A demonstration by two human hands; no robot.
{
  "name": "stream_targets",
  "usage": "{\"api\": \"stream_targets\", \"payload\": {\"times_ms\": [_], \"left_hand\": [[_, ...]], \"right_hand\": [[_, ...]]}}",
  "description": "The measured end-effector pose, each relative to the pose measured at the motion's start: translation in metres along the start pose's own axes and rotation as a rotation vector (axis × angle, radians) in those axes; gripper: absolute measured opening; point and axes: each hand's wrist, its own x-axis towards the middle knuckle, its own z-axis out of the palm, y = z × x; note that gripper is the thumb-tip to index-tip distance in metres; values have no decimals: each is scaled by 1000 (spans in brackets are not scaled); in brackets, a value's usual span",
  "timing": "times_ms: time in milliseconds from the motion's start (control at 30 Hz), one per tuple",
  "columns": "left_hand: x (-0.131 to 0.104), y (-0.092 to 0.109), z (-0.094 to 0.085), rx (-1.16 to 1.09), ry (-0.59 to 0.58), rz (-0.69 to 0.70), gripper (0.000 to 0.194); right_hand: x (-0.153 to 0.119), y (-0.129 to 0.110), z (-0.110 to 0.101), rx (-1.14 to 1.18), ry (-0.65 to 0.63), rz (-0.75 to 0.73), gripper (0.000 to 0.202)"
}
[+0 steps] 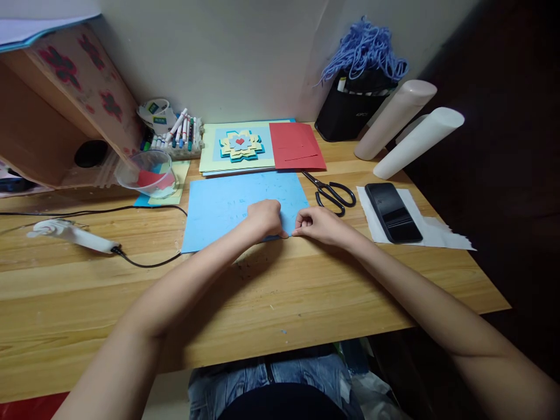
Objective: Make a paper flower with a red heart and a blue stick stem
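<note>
A light blue sheet of paper [223, 204] lies flat on the table, with small dark marks across it. My left hand [266, 217] rests over its front edge, fingers curled in and thumb tip pointing right. Just beside it, my right hand [317, 224] is closed in a pinch at the sheet's front right corner. The fingertips of both hands almost meet. Anything small between them is hidden or too small to name. Black-handled scissors [330, 192] lie right behind my right hand.
Behind the sheet are stacked papers with a layered paper flower [241, 146] and a red sheet [297, 146]. A glue gun [74, 234] with its cord and a plastic tub [146, 174] are at left. A phone [394, 213], two white rolls [417, 143] and a black holder [347, 114] stand right.
</note>
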Motion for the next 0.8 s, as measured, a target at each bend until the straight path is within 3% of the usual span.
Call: {"api": "stream_targets", "payload": {"times_ms": [167, 300, 433, 600, 800], "left_hand": [[-2, -2, 7, -21, 53, 17, 28], [-11, -3, 25, -90, 150, 69, 8], [-23, -2, 41, -98, 301, 124, 19], [-30, 4, 45, -60, 316, 115, 18], [-23, 17, 53, -26, 393, 231, 19]], "right_hand": [[7, 6, -3, -7, -33, 14, 25], [-2, 13, -9, 105, -108, -93, 19], [-22, 19, -15, -5, 12, -250, 12], [-36, 21, -8, -116, 162, -414, 11], [-38, 26, 0, -229, 228, -529, 15]]}}
